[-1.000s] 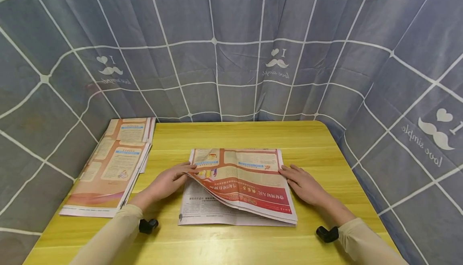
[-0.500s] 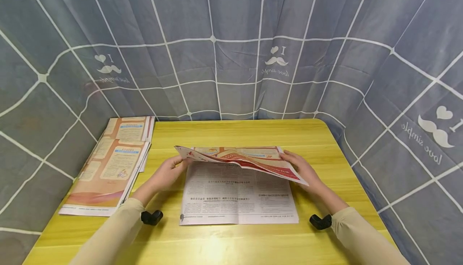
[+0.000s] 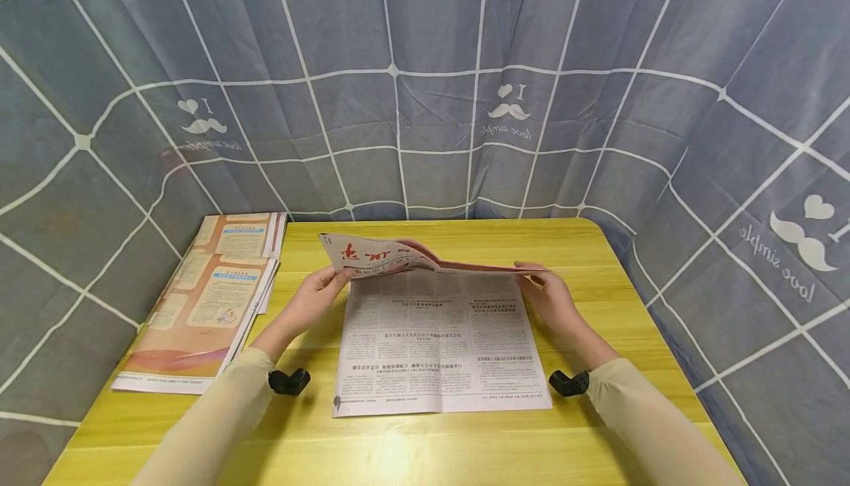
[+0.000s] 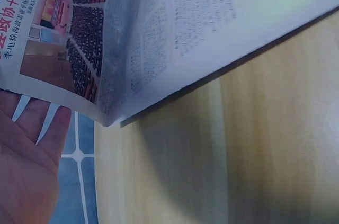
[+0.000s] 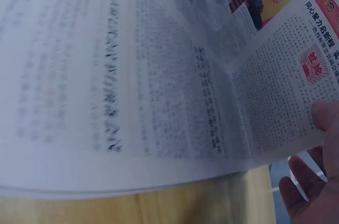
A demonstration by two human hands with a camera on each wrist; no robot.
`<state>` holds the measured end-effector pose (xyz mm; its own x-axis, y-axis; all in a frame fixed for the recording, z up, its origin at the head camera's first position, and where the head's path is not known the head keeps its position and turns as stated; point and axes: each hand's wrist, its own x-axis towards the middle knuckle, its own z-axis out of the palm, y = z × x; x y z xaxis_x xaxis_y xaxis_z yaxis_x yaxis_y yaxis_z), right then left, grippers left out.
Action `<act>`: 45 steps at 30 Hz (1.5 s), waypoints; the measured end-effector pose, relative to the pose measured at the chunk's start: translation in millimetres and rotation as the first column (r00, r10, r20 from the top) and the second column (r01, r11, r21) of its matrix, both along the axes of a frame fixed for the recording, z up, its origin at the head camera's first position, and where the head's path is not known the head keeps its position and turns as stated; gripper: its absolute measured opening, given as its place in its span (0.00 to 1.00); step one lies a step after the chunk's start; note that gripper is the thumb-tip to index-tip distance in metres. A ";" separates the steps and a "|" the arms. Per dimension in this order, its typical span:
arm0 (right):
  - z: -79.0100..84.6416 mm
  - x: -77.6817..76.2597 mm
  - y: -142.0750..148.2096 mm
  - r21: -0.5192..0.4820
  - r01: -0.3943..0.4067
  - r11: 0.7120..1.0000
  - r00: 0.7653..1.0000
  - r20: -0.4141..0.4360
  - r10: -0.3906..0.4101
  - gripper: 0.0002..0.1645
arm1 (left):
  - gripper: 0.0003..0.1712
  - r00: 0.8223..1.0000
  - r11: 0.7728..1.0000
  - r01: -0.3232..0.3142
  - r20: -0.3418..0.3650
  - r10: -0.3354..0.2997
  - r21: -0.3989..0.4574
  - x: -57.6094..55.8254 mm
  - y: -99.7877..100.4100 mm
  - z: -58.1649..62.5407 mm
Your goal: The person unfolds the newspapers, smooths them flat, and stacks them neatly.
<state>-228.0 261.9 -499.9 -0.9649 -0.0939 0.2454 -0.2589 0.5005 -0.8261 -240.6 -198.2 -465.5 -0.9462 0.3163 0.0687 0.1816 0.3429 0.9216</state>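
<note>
A newspaper (image 3: 441, 346) lies on the yellow wood-grain table, its lower half flat with dense print showing. Its upper part (image 3: 378, 254), with red lettering, is lifted and stands at the far side, curving in the middle. My left hand (image 3: 317, 298) pinches the left edge of this raised part; in the left wrist view several fingers (image 4: 39, 123) are behind the sheet. On the other side my right hand (image 3: 547, 301) holds its right edge. The thumb (image 5: 323, 115) presses on the printed face in the right wrist view, with the other fingers behind the paper.
At the left of the table (image 3: 398, 445) lie overlapping folded newspapers (image 3: 199, 316) with orange-brown pages. A grey curtain (image 3: 432, 117) with white grid lines surrounds the table at the back and sides. A small black device (image 3: 288, 381) sits at the left wrist, another (image 3: 569, 383) at the right.
Both hands have lifted the newspaper's top part from near flat and turned it up and away from me, uncovering the printed page beneath. The stack at the left is unmoved.
</note>
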 end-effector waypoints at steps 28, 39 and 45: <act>7.0 -21.0 -17.9 -0.266 0.235 0.935 0.964 0.185 -0.190 0.29 | 0.29 0.989 0.994 -0.107 0.104 0.106 0.004 -35.5 23.7 -21.5; -7.7 -27.8 -11.4 -0.223 0.259 0.940 0.948 0.245 -0.203 0.24 | 0.28 0.976 0.986 -0.151 0.146 0.161 -0.074 -43.9 25.7 -41.2; -17.8 -29.8 -3.4 -0.189 0.279 0.941 0.943 0.237 -0.232 0.18 | 0.29 0.971 0.981 -0.174 0.150 0.187 -0.090 -45.9 28.8 -41.7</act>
<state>-257.7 258.5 -517.7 -0.9804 0.1958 0.0229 0.0436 0.3289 -0.9433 -286.5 -169.4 -507.2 -0.9851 0.1377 -0.1033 -0.0351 0.4268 0.9037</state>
